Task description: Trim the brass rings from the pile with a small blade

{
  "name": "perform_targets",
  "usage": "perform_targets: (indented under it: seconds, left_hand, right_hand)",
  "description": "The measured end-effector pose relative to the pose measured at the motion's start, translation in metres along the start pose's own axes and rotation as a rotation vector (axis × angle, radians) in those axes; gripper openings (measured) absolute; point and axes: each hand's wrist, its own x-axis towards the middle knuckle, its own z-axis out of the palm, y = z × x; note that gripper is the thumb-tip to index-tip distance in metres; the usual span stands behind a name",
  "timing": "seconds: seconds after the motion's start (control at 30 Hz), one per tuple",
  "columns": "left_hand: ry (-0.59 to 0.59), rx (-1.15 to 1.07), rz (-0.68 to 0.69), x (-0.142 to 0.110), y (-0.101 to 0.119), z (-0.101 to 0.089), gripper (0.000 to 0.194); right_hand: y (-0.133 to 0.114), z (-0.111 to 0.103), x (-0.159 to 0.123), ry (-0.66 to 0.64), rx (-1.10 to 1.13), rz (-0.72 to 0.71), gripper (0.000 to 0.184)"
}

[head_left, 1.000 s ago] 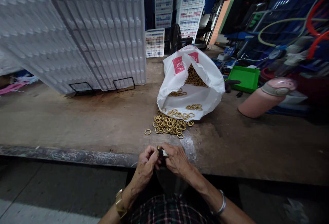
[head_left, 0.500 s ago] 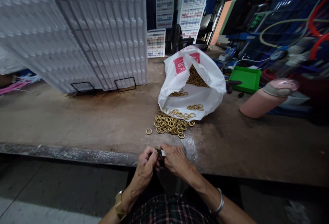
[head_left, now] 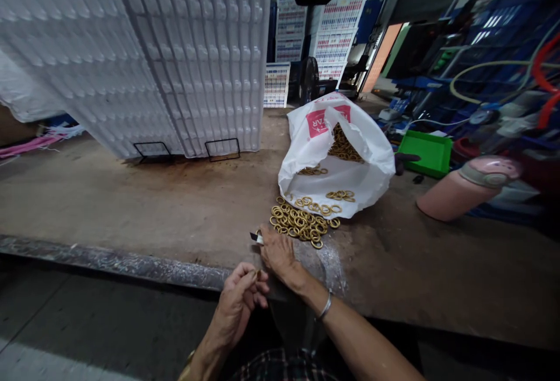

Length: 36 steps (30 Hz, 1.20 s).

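My left hand, just off the table's front edge, pinches a brass ring between thumb and fingertip. Only part of that ring shows. My right hand lies on the tabletop at the near left side of a pile of brass rings. Gripped in it is a small knife-like tool with a black tip and a white body, pointing left. The right fingertips are at a single ring partly hidden by the hand. Behind the pile, an open white bag lies on its side with many more rings inside.
Clear ribbed plastic trays stand upright at the left, by black wire stands. On the right are a pink bottle and a green tray. White crates are stacked at the back. The wooden table ends close before me.
My hands have come apart. The right one has moved forward to the ring pile with the tool, while the left stays near the edge with a ring. The camera view has shifted slightly.
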Motion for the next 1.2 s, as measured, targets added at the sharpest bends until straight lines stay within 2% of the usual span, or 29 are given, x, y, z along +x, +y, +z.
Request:
perform_targets:
  seconds: [0.17, 0.27, 0.37, 0.5, 0.57, 0.67, 0.77, 0.9, 1.03, 1.2]
  left_hand:
    - [-0.032, -0.23, -0.12, 0.002, 0.008, -0.007, 0.022]
    - [0.057, -0.305, -0.176, 0.006, 0.007, -0.011, 0.02]
    - [0.115, -0.266, -0.171, 0.008, 0.008, -0.01, 0.022]
    - [0.006, -0.049, -0.048, 0.01, 0.009, -0.004, 0.027]
    - [0.015, 0.143, 0.033, 0.013, 0.008, -0.002, 0.032]
    - [0.055, 0.472, 0.203, 0.017, 0.001, 0.002, 0.031]
    - [-0.008, 0.684, 0.358, 0.02, -0.005, 0.006, 0.024]
    - [-0.07, 0.801, 0.474, 0.019, -0.009, 0.012, 0.021]
    - [-0.079, 0.849, 0.574, 0.018, -0.009, 0.014, 0.018]
    - [-0.177, 0.847, 0.525, 0.017, -0.007, 0.018, 0.018]
  right_hand:
    - [0.003, 0.002, 0.004, 0.008, -0.05, 0.012, 0.029]
    - [0.007, 0.003, -0.002, 0.043, -0.031, 0.004, 0.021]
    - [0.013, 0.003, -0.01, 0.07, 0.023, -0.022, 0.02]
    - [0.022, -0.008, -0.021, 0.03, 0.274, 0.029, 0.012]
    - [0.026, -0.017, -0.026, 0.014, 0.49, 0.085, 0.004]
    - [0.035, -0.027, -0.035, -0.085, 0.82, 0.132, 0.01]
    - [0.043, -0.03, -0.045, -0.206, 1.073, 0.201, 0.012]
    - [0.046, -0.033, -0.054, -0.353, 1.305, 0.321, 0.016]
    - [0.043, -0.036, -0.056, -0.426, 1.414, 0.341, 0.016]
    - [0.045, -0.039, -0.058, -0.524, 1.525, 0.358, 0.015]
